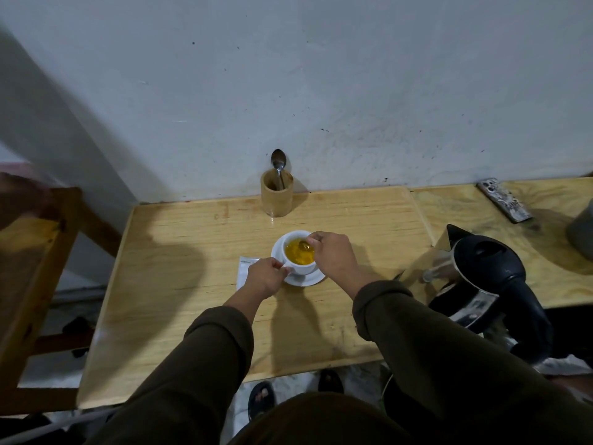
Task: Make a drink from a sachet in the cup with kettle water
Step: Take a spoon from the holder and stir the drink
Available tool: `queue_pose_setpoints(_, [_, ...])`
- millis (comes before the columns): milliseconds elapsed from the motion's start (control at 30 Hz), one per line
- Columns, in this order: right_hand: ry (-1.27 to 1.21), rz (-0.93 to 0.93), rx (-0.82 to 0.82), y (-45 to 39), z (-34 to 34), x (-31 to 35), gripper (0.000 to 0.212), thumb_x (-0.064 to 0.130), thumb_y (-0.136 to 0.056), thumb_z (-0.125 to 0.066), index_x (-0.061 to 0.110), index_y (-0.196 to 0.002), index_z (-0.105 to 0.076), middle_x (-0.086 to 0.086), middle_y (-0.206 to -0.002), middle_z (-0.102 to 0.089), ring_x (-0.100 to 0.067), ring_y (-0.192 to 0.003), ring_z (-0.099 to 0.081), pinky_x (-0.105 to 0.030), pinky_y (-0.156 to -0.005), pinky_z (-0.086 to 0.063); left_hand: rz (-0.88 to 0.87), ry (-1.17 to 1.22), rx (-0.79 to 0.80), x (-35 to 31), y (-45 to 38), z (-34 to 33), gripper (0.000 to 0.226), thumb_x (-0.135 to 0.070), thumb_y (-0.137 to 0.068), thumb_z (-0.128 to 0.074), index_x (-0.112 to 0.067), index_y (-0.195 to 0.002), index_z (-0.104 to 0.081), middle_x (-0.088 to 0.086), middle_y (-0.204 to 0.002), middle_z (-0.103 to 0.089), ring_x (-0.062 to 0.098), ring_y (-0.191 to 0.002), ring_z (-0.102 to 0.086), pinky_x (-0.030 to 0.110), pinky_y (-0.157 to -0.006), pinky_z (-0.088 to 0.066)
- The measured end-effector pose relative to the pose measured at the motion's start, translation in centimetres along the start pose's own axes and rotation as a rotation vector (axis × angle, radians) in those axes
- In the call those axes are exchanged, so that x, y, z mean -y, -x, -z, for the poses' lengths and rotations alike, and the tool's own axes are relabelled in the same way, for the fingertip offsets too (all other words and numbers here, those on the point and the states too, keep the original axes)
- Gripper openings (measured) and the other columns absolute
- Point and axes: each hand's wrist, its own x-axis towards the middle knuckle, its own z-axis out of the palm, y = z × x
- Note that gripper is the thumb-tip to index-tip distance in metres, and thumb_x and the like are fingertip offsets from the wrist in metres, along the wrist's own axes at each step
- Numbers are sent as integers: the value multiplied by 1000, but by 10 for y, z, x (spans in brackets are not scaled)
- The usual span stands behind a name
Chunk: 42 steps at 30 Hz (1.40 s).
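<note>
A white cup full of orange-yellow liquid stands on a white saucer in the middle of the wooden table. My left hand pinches the cup's handle on its left side. Over the cup's right rim, my right hand holds a spoon whose bowl dips into the drink. A white sachet lies flat on the table left of the saucer, partly under my left hand. The black and steel kettle sits to the right.
A bamboo holder with a second spoon stands against the wall behind the cup. A phone and a grey container lie at the far right. A wooden chair frame is on the left.
</note>
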Motion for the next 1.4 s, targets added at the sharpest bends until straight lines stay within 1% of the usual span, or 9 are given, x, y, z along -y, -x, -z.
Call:
queue_pose_setpoints(167, [-62,3,50,5,1,5,28,20,-97,-47,10,-110,-70,-11,-117,-70,-28,-110,-61,-33,-95,-44,-13,-19,-20,0,0,-2,41,-37,-94,-52,-6,-119,-61,14,-119,-66,28,-113,-58,31,-93,-43])
queue_pose_setpoints(300, [-25,0,83,3,1,8,32,27,-97,-46,5,-102,-70,-16,-105,-72,-31,-103,-63,-36,-91,-46,-11,-11,-27,0,0,-2,40,-36,-94,-52,-6,-118,-62,16,-117,-67,29,-113,-58,32,-94,-44])
queue_pose_setpoints(433, [58,-7,52,0,4,7,33,25,-98,-43,1,-106,-64,-20,-108,-68,-33,-104,-60,-35,-86,-44,-5,2,-29,-1,0,-3,41,-36,-94,-52,-6,-119,-62,17,-117,-67,30,-114,-58,34,-95,-44])
queue_pose_setpoints(567, [96,5,-3,-1,3,6,30,24,-98,-42,10,-113,-65,-13,-114,-68,-28,-107,-61,-32,-88,-46,-3,14,-30,0,0,-4,41,-36,-93,-53,-6,-119,-61,18,-115,-68,30,-113,-59,34,-94,-45])
queue_pose_setpoints(733, [0,16,43,2,-1,5,29,20,-97,-45,12,-112,-69,-10,-121,-68,-28,-112,-60,-35,-98,-46,-5,12,-24,-1,0,-3,40,-36,-94,-53,-6,-118,-62,17,-115,-68,30,-113,-59,33,-93,-45])
queue_pose_setpoints(933, [-7,4,65,1,2,8,32,25,-97,-45,3,-107,-66,-20,-109,-68,-33,-105,-60,-34,-87,-44,-8,-29,-20,-1,1,-2,39,-35,-95,-51,-6,-118,-62,17,-115,-68,30,-112,-59,33,-93,-44])
queue_pose_setpoints(1100, [20,-25,-3,-2,1,5,29,23,-97,-45,5,-109,-64,-16,-109,-68,-31,-103,-61,-31,-80,-44,-6,-30,-15,-2,0,-1,40,-36,-94,-51,-7,-119,-62,16,-116,-68,29,-113,-59,32,-94,-44])
queue_pose_setpoints(1267, [-2,-5,13,-1,1,4,28,20,-97,-45,13,-110,-69,-8,-118,-69,-26,-109,-61,-33,-93,-46,-1,-18,-12,-2,0,-1,39,-36,-94,-52,-7,-117,-62,16,-116,-68,29,-112,-59,33,-94,-45])
queue_pose_setpoints(1400, [-46,13,60,0,1,5,28,23,-96,-48,11,-110,-70,-10,-117,-70,-28,-110,-61,-36,-96,-46,9,10,-7,-2,-1,-1,38,-36,-93,-54,-6,-115,-63,17,-113,-69,30,-111,-60,33,-92,-46])
